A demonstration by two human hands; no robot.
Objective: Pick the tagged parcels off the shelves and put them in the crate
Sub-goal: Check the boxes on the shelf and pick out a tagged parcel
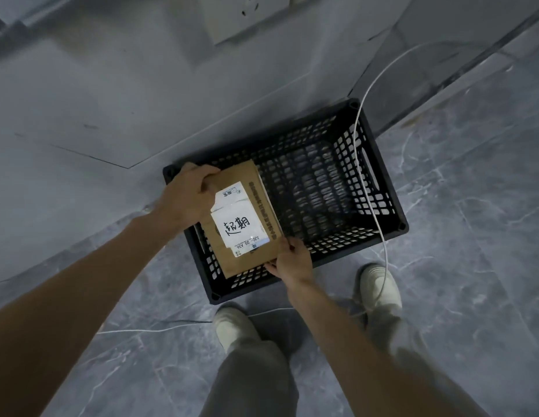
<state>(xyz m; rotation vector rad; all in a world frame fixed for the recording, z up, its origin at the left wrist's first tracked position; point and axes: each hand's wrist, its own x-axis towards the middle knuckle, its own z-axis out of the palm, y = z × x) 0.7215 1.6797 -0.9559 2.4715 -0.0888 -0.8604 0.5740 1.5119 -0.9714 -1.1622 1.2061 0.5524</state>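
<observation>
Two hands hold one flat brown cardboard parcel (247, 263) with a white tag (236, 224) over the left end of one black plastic crate (379, 188), left hand (187, 197) curled round its far edge, right hand (294, 261) pinching its near corner, and it could tip and hit the rim if one lets go early.

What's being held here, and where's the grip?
A labelled cardboard parcel over the black crate: left hand grips its far corner, right hand pinches the near corner.
</observation>
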